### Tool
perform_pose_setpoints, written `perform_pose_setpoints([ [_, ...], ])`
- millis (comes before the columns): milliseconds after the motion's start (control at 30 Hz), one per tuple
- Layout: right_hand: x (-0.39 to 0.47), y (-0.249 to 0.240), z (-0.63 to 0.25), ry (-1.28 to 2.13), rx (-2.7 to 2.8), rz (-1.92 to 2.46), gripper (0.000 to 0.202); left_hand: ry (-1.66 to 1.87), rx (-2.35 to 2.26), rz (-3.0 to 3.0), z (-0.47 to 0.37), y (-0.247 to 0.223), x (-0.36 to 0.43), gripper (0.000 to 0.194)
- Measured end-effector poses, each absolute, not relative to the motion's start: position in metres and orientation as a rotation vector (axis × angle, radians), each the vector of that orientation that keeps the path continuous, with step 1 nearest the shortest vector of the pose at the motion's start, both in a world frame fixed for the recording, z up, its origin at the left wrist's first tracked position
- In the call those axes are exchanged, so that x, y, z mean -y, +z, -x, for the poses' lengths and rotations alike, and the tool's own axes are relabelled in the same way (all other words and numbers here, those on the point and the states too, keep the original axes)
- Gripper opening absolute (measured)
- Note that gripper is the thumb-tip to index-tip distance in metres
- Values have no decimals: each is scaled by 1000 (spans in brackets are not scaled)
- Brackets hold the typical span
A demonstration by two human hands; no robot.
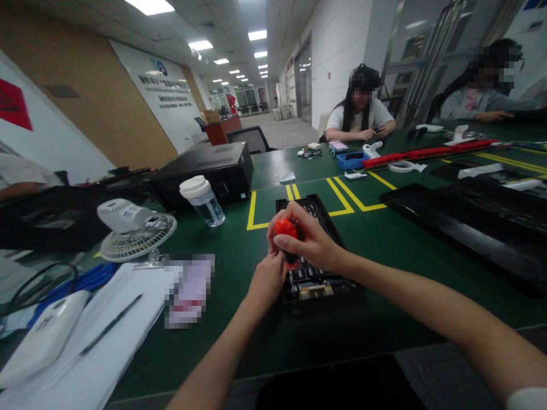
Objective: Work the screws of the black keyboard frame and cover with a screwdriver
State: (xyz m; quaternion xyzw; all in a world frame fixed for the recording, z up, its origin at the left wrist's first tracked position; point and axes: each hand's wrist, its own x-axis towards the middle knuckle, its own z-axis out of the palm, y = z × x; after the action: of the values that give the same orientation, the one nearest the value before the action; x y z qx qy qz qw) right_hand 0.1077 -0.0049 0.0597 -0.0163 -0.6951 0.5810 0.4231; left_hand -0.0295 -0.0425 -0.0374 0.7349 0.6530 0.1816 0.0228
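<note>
My right hand (314, 239) is wrapped round what looks like a screwdriver (285, 228), its rounded red end facing up at me and its dark handle partly hidden by the fingers. Just below, my left hand (269, 279) is closed at the lower end of the same tool; what its fingertips pinch is hidden. Both hands hover over an open black tool case (294, 297) with rows of metal bits or sockets in it. A yellowish piece (316, 291) lies in the front of the case.
Left: a lidded cup (203, 199), a white fan (137, 233), papers (123, 307) with a pen (111, 324), and a black computer case (205, 173). Right: a large black panel (448, 228), tape (401, 166) and a blue tray (351, 160). People sit across the green table (239, 273).
</note>
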Motion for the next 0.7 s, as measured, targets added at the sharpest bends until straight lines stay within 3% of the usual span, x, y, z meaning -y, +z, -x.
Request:
perform_pose_setpoints([
  [300, 7, 59, -105, 1304, 1653, 64, 27, 529, -2041, -2210, 29, -36, 43, 28],
  [467, 11, 59, -104, 1402, 1593, 52, 33, 518, -2042, -2223, 28, -33, 44, 21],
  [700, 7, 56, -100, 1479, 1592, 24, 37, 514, -2091, -2171, 27, -33, 45, 28],
])
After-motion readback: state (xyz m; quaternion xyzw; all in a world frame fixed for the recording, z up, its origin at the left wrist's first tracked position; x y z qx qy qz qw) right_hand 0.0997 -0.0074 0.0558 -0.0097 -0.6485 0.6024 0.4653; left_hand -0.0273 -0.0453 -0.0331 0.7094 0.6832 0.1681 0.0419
